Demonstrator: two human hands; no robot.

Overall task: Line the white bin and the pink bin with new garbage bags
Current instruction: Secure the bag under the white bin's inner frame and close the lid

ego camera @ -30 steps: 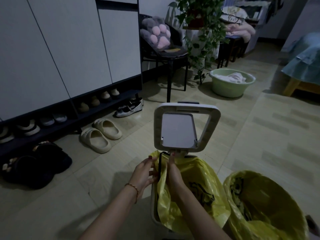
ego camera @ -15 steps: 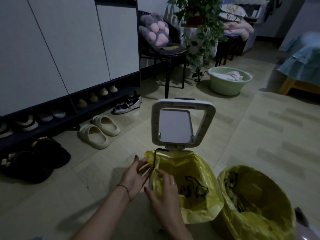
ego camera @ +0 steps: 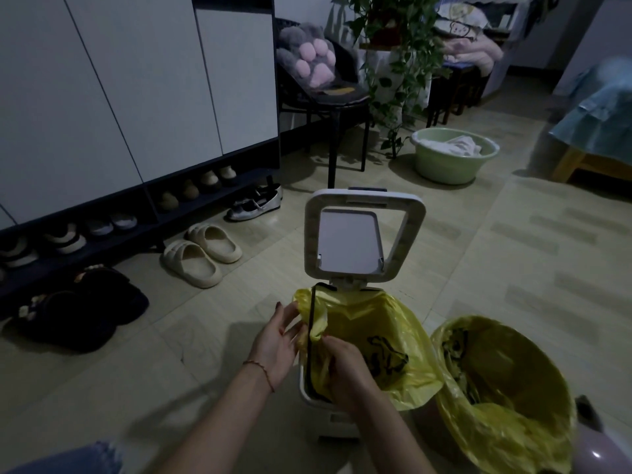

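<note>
Yellow bag [ego camera: 376, 340] sat in the white bin [ego camera: 337, 410], its mouth spread over the rim and draped down the right side. Black print showed on the inner bag wall. Lid [ego camera: 364, 234] stood upright at the far side of the bin, hinged open. A black bar [ego camera: 310, 331] ran along the bin's left rim with bag film bunched around it.

Left hand [ego camera: 275, 340]: fingers extended, loosely spread, tips touching the bunched film at the outer left edge of the bin. A thin bracelet [ego camera: 260, 369] was on that wrist.

Right hand [ego camera: 343, 366]: fingers curled, pinching a gathered fold of the bag just inside the left rim, beside the bar. The two hands were close together, the bar between them.

Second bin [ego camera: 595, 449] stood just right of the white one, near the lower right corner; only a pinkish patch of its body showed. A second yellow bag [ego camera: 506, 381] lined it, folded over its round rim.

Floor [ego camera: 513, 268]: pale tiles. Left side: white cupboard [ego camera: 119, 80] with a shoe shelf [ego camera: 113, 227] beneath; beige slippers [ego camera: 201, 256] and dark slippers [ego camera: 78, 307] lay on the floor in front of it. Further back: chair [ego camera: 328, 97] with a paw cushion [ego camera: 309, 59], trailing plant [ego camera: 393, 46], green basin [ego camera: 451, 155] holding cloth. Lighting was dim.
</note>
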